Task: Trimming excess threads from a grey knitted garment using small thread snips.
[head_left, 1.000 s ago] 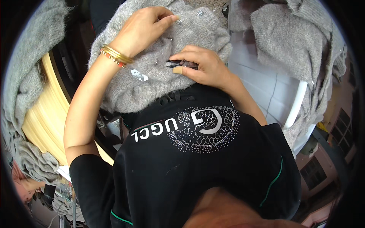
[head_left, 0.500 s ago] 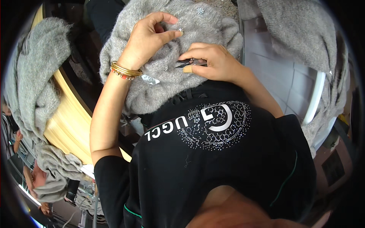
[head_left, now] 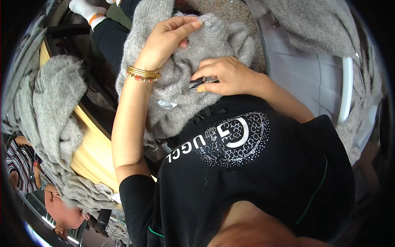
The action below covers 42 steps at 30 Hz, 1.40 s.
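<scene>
So we're seeing a small shift here: half a second ago our left hand (head_left: 164, 39) was hovering by a lower shiny bit, and now it's reaching the upper sparkly button (head_left: 207, 24). Looks to us like we're shifting attention one button up, while the lower sparkly bit (head_left: 189, 43) is sitting just under our fingers. Our thumb and index are nearly meeting at the button's edge, but we can't tell if they're gripping it, the wool or a thread. Our right hand (head_left: 232, 76) is holding small dark snips (head_left: 197, 85), blades pointing left and looking slightly parted; it's hanging around the same patch as before. The grey fuzzy knit (head_left: 234, 41) is lying bunched right in front of our black top (head_left: 255, 181), with a white label (head_left: 166, 104) showing below our left hand.
</scene>
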Motion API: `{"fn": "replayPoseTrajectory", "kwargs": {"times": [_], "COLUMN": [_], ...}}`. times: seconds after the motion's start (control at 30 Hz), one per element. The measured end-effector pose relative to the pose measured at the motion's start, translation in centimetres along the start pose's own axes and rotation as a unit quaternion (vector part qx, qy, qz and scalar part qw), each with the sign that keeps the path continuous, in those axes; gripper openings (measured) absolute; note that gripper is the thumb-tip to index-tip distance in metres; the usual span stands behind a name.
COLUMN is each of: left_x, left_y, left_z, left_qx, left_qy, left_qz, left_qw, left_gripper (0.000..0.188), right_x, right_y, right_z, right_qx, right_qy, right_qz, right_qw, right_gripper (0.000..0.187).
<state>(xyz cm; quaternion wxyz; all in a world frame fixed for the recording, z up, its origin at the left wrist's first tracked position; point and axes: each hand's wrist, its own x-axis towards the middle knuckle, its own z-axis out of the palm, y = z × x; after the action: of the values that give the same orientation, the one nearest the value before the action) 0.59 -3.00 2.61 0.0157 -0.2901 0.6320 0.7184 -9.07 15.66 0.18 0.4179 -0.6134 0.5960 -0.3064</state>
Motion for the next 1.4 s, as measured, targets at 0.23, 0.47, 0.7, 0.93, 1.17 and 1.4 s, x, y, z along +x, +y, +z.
{"fn": "replayPoseTrajectory", "kwargs": {"times": [0.23,0.47,0.7,0.93,1.17,1.4], "left_x": [0.7,-3.0,-11.1,-14.2,-17.2,-21.5], "left_y": [0.3,1.3,3.1,3.2,4.5,5.6], "left_z": [1.3,0.7,3.0,4.6,4.2,-1.5], "left_qx": [0.035,-0.040,-0.069,0.045,0.008,0.091], "left_qy": [-0.003,-0.010,-0.231,-0.275,-0.277,0.020], "left_qz": [0.045,-0.012,-0.029,0.090,0.150,0.229], "left_qw": [0.998,0.999,0.970,0.956,0.949,0.969], "left_gripper": [0.029,0.020,0.019,0.017,0.020,0.045], "right_x": [-0.4,-1.7,-2.2,5.2,8.1,4.8], "right_y": [0.1,0.0,0.7,-2.2,-2.3,-2.7], "right_z": [-0.5,-5.7,-11.6,-5.8,-2.5,-11.0], "right_qx": [0.033,0.298,0.342,0.119,0.067,0.423], "right_qy": [-0.009,-0.118,0.112,0.088,-0.062,0.155], "right_qz": [0.010,-0.048,0.053,0.096,0.057,-0.244], "right_qw": [0.999,0.946,0.932,0.984,0.994,0.859], "right_gripper": [0.030,0.040,0.035,0.036,0.031,0.043]}}
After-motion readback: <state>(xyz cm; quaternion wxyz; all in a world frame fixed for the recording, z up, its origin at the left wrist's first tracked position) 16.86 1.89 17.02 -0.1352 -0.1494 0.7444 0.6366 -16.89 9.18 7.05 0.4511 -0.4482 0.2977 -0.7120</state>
